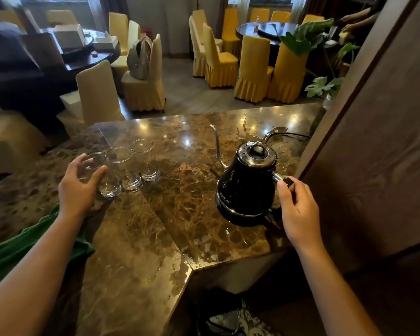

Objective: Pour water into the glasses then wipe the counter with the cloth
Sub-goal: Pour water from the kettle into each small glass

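Note:
Three clear glasses stand in a row on the brown marble counter (155,238). My left hand (79,187) wraps around the nearest glass (107,185), which rests on the counter. The middle glass (129,170) and the far glass (147,163) stand right beside it, untouched. A black gooseneck kettle (245,187) sits on its base at the right, its thin spout pointing left and away. My right hand (298,209) closes on the kettle's handle behind it. A green cloth (12,251) lies on the counter under my left forearm.
A brown wooden panel (374,141) rises close to the right of the kettle. The kettle's cord (294,135) runs along the counter's far right, near some spilled water. Beyond the counter are yellow-covered chairs (252,66), dark round tables and a leafy plant (303,37).

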A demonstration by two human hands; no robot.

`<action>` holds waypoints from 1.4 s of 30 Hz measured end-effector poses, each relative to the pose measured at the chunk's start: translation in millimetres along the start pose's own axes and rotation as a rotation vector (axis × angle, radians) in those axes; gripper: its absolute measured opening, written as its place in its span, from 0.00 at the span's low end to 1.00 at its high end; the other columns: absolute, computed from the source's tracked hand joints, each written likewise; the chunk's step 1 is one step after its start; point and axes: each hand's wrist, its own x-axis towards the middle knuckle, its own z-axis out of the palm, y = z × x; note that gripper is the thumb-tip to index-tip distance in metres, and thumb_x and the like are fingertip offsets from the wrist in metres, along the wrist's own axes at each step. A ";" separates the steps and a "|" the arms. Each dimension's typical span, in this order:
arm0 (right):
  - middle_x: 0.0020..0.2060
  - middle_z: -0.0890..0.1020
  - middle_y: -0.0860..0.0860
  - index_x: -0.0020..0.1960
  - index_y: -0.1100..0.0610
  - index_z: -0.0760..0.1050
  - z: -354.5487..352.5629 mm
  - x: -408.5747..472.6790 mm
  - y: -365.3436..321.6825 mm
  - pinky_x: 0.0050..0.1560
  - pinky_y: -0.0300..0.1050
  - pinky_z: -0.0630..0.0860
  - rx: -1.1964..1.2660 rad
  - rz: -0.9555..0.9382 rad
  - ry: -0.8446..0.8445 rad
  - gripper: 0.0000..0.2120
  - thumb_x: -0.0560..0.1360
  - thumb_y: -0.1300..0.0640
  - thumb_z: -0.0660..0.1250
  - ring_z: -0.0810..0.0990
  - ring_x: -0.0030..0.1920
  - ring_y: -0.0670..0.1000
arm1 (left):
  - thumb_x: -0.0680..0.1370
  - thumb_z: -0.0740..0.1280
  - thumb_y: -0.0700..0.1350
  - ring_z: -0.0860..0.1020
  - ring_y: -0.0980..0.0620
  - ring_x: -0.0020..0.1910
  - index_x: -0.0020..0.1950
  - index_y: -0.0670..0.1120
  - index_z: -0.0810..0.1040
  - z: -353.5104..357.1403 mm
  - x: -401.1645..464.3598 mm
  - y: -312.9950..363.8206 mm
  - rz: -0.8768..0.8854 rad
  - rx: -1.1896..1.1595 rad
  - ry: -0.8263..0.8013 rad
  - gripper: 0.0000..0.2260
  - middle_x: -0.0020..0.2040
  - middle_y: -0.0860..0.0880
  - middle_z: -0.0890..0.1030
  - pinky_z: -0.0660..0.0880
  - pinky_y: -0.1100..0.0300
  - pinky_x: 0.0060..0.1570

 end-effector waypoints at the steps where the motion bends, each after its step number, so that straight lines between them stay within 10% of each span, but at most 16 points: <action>1: 0.50 0.77 0.46 0.50 0.49 0.78 0.5 -1.3 -1.6 0.47 0.37 0.70 -0.001 0.000 0.013 0.20 0.82 0.34 0.59 0.76 0.48 0.38 | 0.75 0.71 0.63 0.80 0.49 0.63 0.73 0.60 0.69 0.2 -0.7 2.8 -0.009 -0.039 0.001 0.28 0.68 0.47 0.79 0.77 0.43 0.63; 7: 0.43 0.80 0.59 0.46 0.61 0.75 7.6 -3.7 2.9 0.45 0.52 0.75 0.106 0.080 0.018 0.30 0.83 0.32 0.60 0.80 0.44 0.56 | 0.73 0.74 0.61 0.82 0.55 0.54 0.69 0.64 0.71 -3.8 0.8 9.6 -0.048 -0.075 -0.024 0.25 0.66 0.50 0.81 0.79 0.56 0.53; 10: 0.42 0.85 0.51 0.49 0.60 0.78 11.1 -3.9 -0.1 0.52 0.56 0.81 0.251 0.193 0.031 0.32 0.75 0.29 0.62 0.86 0.46 0.49 | 0.72 0.75 0.61 0.81 0.61 0.51 0.67 0.64 0.72 -5.0 3.7 7.7 -0.068 -0.085 -0.055 0.24 0.64 0.51 0.81 0.78 0.63 0.48; 15: 0.33 0.82 0.52 0.40 0.53 0.79 11.6 2.6 6.7 0.54 0.65 0.79 0.343 0.177 -0.007 0.23 0.77 0.33 0.64 0.81 0.39 0.56 | 0.71 0.75 0.61 0.81 0.51 0.58 0.74 0.51 0.71 -1.9 4.9 2.3 -0.077 -0.076 -0.075 0.34 0.63 0.47 0.82 0.78 0.55 0.56; 24: 0.24 0.75 0.54 0.39 0.65 0.76 10.5 21.4 16.5 0.32 0.43 0.76 0.446 0.084 -0.117 0.27 0.76 0.38 0.67 0.74 0.25 0.54 | 0.74 0.76 0.57 0.80 0.49 0.57 0.74 0.46 0.71 2.1 8.9 3.5 -0.072 0.015 -0.077 0.33 0.61 0.45 0.82 0.76 0.55 0.56; 35: 0.21 0.68 0.56 0.30 0.60 0.74 10.1 31.3 8.6 0.25 0.42 0.68 0.551 0.220 -0.331 0.23 0.74 0.42 0.66 0.65 0.20 0.52 | 0.71 0.77 0.57 0.81 0.52 0.54 0.70 0.49 0.74 -2.1 -16.1 18.2 -0.025 0.023 -0.062 0.31 0.58 0.47 0.83 0.76 0.61 0.52; 42: 0.20 0.66 0.51 0.30 0.62 0.67 15.5 25.6 10.3 0.23 0.42 0.66 0.605 0.210 -0.290 0.32 0.76 0.36 0.69 0.63 0.19 0.49 | 0.71 0.78 0.56 0.83 0.55 0.54 0.59 0.68 0.71 -7.4 -56.0 52.3 0.074 0.030 -0.101 0.23 0.57 0.51 0.84 0.79 0.58 0.56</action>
